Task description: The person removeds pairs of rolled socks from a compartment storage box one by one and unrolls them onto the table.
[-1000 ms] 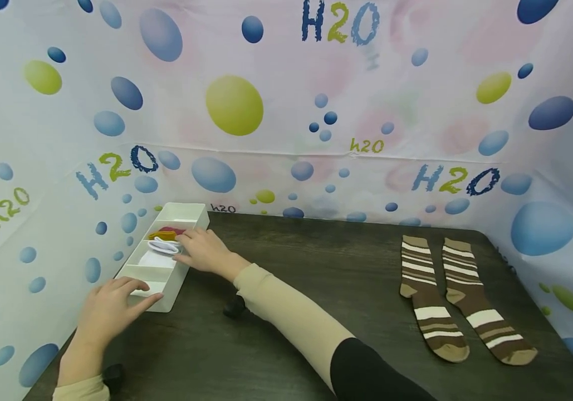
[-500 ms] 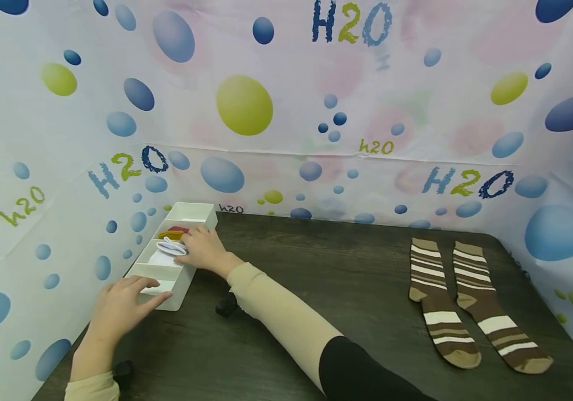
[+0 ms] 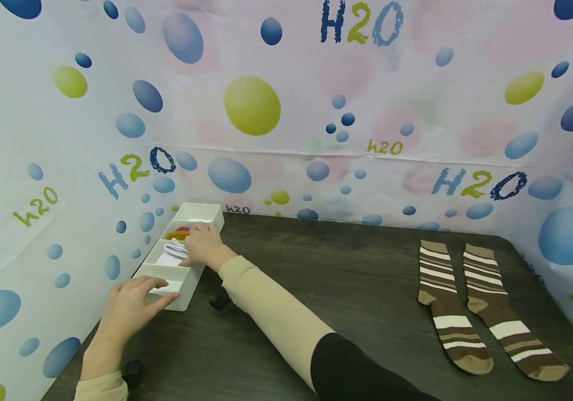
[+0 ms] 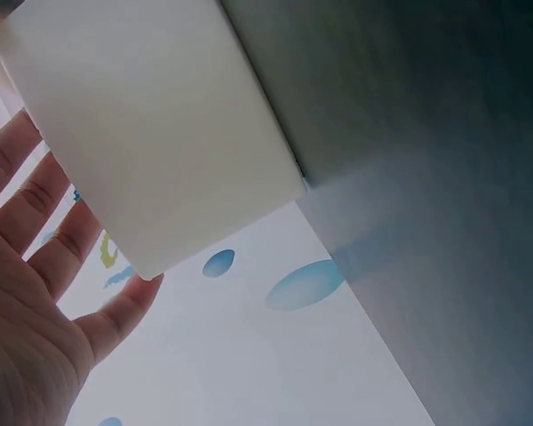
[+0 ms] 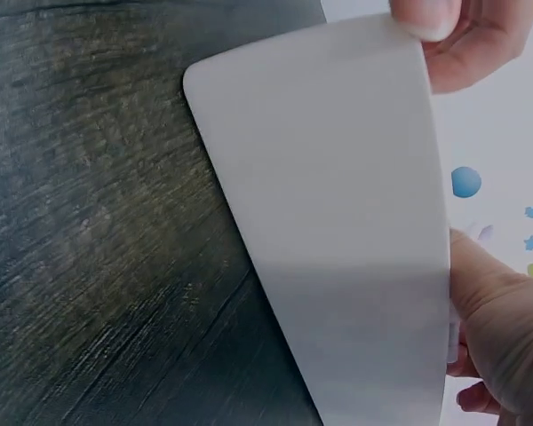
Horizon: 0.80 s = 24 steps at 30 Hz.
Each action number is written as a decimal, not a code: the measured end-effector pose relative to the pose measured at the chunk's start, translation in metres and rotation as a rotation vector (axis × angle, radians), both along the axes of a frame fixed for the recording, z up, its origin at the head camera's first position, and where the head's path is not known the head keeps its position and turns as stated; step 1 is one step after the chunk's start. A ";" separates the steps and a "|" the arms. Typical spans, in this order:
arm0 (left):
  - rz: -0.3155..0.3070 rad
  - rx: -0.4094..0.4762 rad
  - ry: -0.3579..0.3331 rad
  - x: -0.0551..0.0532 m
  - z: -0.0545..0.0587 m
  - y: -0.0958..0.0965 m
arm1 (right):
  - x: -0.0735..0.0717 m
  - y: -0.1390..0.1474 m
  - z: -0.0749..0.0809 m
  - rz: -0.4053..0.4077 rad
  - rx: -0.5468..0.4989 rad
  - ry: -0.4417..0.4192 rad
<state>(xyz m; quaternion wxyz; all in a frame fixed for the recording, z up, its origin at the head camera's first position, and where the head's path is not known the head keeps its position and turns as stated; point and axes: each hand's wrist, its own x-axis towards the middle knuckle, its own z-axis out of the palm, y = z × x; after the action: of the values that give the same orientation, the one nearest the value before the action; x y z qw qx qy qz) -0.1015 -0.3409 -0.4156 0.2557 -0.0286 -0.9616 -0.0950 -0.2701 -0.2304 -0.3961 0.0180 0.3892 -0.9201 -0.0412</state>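
A long white divided box [image 3: 192, 289] stands at the left of the table. My right hand [image 3: 205, 245] reaches over its right rim and holds a folded white sock [image 3: 176, 249], with the fingers on the far side and the thumb nearer. Folded yellow cloth [image 3: 178, 235] and dark red cloth [image 3: 183, 229] lie in the compartment behind. At the box's front end is my left hand [image 3: 128, 306], its thumb and fingers apart and holding nothing. In the left wrist view its fingers [image 4: 67, 248] reach up beside the box wall [image 4: 160, 133].
Two brown, white and tan striped socks [image 3: 454, 320] lie flat side by side on the right of the dark table [image 3: 336, 267]. A printed sheet [image 3: 291, 67] with blue and green ovals rises behind and at both sides.
The whole scene has shifted slightly right in the head view. My right fingers have edged toward the box's right rim at the white sock. The left hand keeps its place at the front end.
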 end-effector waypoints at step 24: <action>0.019 0.004 -0.021 -0.002 -0.003 0.000 | -0.006 -0.005 -0.009 0.027 -0.056 -0.018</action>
<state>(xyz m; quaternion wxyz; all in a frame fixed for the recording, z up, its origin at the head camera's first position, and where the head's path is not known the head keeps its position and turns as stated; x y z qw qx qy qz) -0.1035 -0.3412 -0.4189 0.2467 -0.0182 -0.9643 -0.0947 -0.2761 -0.2359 -0.4056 0.0213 0.4012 -0.9157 -0.0115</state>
